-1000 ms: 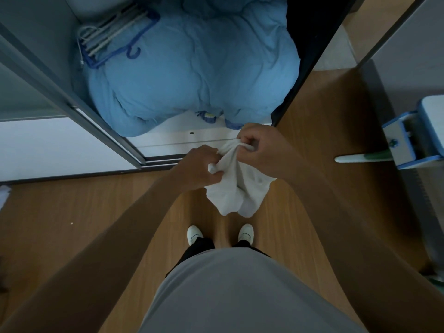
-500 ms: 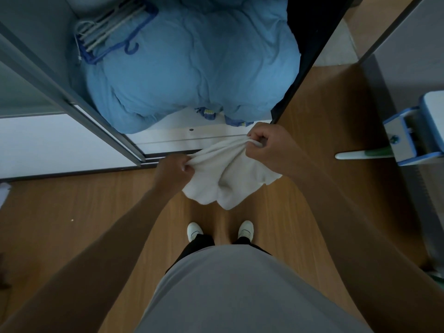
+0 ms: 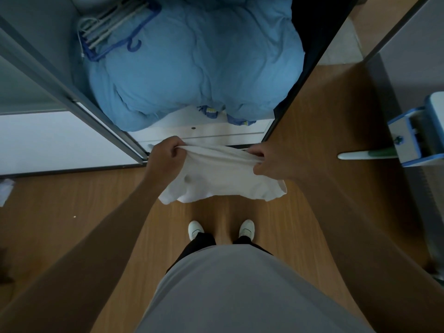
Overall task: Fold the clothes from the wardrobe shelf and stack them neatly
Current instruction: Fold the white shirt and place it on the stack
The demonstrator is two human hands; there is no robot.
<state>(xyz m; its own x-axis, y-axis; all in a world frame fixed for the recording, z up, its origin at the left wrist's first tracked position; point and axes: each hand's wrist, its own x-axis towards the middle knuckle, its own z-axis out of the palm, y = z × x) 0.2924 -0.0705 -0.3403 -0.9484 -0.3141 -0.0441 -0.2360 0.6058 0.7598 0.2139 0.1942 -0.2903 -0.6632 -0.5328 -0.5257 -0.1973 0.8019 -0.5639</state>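
Observation:
A white garment (image 3: 223,179) hangs stretched in the air in front of me, above the wooden floor. My left hand (image 3: 165,156) grips its upper edge on the left, and my right hand (image 3: 269,162) grips the same edge on the right. The cloth droops between and below them. Just beyond my hands is the open wardrobe, its white shelf edge (image 3: 204,132) showing below a big blue duvet (image 3: 192,63).
A bundle of blue and white hangers (image 3: 113,27) lies on the duvet at the back left. The sliding wardrobe door (image 3: 48,135) stands at left. A blue and white mop holder (image 3: 413,133) stands on the floor at right. My white shoes (image 3: 221,228) are below the garment.
My hands, close together on the bunched garment a second ago, have moved apart sideways. The white cloth is now spread wide between them.

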